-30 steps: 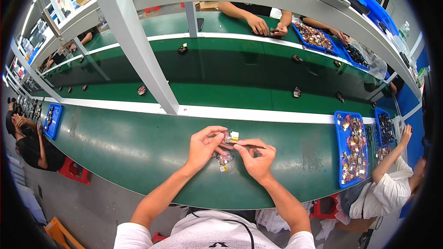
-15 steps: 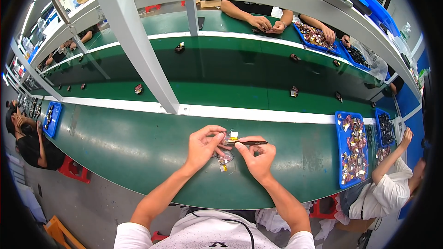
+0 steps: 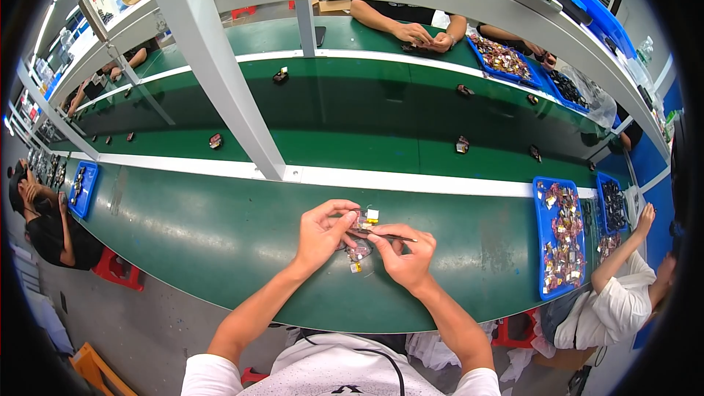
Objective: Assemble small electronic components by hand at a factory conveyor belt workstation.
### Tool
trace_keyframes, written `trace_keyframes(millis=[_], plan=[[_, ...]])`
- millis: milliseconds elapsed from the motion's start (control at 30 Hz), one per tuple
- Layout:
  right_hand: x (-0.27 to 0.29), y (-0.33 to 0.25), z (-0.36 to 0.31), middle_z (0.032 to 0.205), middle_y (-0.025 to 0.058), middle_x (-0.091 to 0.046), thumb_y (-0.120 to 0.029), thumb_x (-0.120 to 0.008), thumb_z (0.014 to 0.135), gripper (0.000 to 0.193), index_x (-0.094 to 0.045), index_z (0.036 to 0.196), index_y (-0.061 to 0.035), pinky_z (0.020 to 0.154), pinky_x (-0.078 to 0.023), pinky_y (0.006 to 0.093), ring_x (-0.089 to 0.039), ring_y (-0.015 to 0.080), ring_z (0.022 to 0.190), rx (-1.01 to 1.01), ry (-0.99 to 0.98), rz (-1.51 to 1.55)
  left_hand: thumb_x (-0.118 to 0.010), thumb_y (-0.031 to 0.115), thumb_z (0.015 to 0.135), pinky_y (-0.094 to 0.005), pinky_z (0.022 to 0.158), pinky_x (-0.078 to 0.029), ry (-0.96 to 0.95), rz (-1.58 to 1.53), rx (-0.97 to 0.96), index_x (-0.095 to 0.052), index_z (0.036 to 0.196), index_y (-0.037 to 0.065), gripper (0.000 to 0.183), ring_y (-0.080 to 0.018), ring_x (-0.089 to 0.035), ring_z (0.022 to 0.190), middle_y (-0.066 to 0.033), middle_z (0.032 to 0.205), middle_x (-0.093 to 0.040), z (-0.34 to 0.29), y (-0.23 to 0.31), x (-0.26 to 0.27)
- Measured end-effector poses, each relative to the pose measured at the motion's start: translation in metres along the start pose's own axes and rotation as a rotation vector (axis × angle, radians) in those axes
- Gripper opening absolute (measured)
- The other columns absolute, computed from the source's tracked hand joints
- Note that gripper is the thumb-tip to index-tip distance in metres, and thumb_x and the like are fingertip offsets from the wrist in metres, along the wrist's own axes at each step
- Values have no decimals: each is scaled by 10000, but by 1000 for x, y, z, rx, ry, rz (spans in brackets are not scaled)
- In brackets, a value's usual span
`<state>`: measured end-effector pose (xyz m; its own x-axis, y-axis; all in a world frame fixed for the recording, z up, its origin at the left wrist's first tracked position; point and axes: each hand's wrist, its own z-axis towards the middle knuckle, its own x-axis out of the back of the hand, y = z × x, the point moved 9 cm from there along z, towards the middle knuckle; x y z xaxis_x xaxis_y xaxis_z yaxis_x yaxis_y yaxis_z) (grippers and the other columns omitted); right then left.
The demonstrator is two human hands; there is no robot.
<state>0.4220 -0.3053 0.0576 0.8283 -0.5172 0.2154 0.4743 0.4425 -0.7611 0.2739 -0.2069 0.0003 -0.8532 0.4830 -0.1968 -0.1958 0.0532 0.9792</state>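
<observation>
Tweezers [image 3: 392,235] pinched in our right hand [image 3: 407,258] work at the small electronic part [image 3: 361,229] our left hand [image 3: 321,233] grips above the green bench [image 3: 220,235], so we judge fitting is underway, needing 1 steady, fine placement next.

**Lighting and picture quality, head view**

Bright, even overhead light; a strip lamp [image 3: 45,26] glows at upper left. The green table [image 3: 220,235] carries soft sheen — no hard glare — and the hands throw only faint shadows. Fisheye distortion bends the white post [image 3: 220,73] and shelf edges toward the rim, where a black vignette closes in. The centre is sharp — distant figures look soft and small.
</observation>
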Motion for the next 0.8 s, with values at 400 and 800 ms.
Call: trace_keyframes(millis=[400, 800], plan=[[-10, -23, -7, 827, 37, -757, 52, -777, 682, 223, -737, 847, -94, 443, -393, 270, -579, 160, 473, 317, -102, -160, -688, 32, 925, -224, 491, -542, -57, 63, 112, -634, 1098, -69, 208, -134, -696, 641, -111, 905, -694, 4, 6, -4], [-17, -26, -14, 842, 29, -767, 72, -762, 679, 227, -737, 828, -97, 437, -373, 249, -606, 131, 491, 392, -160, -226, -696, -22, 888, -224, 497, -534, -20, 247, 157, -636, 1033, -59, 161, -94, -664, 597, -82, 812, -688, 3, 2, -4]])
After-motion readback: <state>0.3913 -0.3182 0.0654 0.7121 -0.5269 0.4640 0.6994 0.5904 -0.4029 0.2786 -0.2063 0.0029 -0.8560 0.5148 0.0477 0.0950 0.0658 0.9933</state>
